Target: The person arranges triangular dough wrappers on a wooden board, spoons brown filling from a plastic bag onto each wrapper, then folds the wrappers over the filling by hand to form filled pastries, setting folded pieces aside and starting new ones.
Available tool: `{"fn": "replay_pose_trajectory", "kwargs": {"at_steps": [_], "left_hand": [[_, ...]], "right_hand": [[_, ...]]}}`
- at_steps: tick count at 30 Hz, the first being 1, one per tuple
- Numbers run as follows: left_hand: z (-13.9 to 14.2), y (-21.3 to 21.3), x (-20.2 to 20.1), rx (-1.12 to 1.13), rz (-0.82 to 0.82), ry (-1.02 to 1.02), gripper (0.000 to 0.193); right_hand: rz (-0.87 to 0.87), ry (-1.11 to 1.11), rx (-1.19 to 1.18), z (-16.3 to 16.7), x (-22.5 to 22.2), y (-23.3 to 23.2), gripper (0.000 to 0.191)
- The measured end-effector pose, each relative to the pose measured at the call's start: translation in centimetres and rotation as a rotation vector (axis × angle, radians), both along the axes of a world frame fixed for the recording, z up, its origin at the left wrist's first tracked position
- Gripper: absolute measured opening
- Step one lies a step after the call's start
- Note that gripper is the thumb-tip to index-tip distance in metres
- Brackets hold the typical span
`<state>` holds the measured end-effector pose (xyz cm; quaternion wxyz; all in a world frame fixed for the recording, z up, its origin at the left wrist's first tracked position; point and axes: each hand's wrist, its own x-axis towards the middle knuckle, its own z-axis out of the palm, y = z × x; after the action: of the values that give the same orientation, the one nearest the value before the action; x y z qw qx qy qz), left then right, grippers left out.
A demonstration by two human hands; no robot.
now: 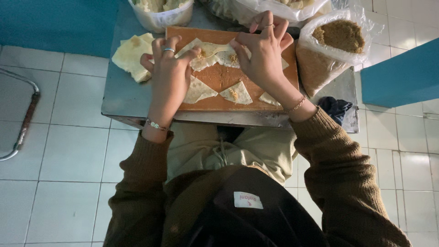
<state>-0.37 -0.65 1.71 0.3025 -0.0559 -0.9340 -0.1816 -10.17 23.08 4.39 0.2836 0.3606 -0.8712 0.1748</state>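
The person's left hand [168, 73] lies palm-down on the wooden board [219, 77], fingers curled loosely over the near end of a thin pastry sheet [211, 49] — pressing it flat rather than gripping it; the right hand [261, 51] pinches the far edge of that same sheet between thumb and fingertips, folding it over a small heap of brown filling. Three folded pastry triangles [236, 93] lie on the board nearer the body, each just beside the next; the middle one shows a dab of filling at its open face. A stack of unfolded sheets [130, 56] rests on the metal table [121, 93], left of the board and touching its edge. To the right of the board stands an open plastic bag of brown crumbly filling [336, 39]; a clear plastic tub [160, 18] sits at the table's far side — its contents pale, not clearly told. A dark cloth [334, 109] lies at the table's right corner.
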Motion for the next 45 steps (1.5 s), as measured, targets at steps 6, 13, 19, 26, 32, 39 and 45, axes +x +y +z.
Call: {"fn": "replay_pose_trajectory", "kwargs": {"at_steps": [6,13,19,26,32,39,45], "left_hand": [[-0.7,0.1,-0.7,-0.094,0.055,0.013,0.036],[-0.6,-0.1,-0.4,-0.040,0.020,-0.005,0.038],[0.2,-1.2,0.8,-0.021,0.034,0.067,0.028],[1.5,-2.7,3.6,0.068,0.018,0.106,0.013],[2.1,-2.5,4.6,0.109,-0.023,0.083,0.016],[2.2,-2.2,5.1,0.147,-0.041,0.024,0.016],[2.2,-2.1,5.3,0.097,-0.042,0.052,0.014]], "right_hand": [[-0.002,0.000,-0.017,0.2,0.3,-0.5,0.011],[-0.006,-0.003,-0.037,-0.4,-0.1,0.0,0.006],[-0.033,-0.166,-0.104,-1.6,-1.2,1.0,0.015],[0.107,-0.276,-0.141,-0.9,1.7,2.0,0.016],[0.057,-0.106,0.010,0.8,6.6,1.5,0.006],[0.201,0.464,0.132,-0.3,8.0,2.1,0.024],[0.238,0.602,0.144,-1.5,8.2,3.0,0.031]]}}
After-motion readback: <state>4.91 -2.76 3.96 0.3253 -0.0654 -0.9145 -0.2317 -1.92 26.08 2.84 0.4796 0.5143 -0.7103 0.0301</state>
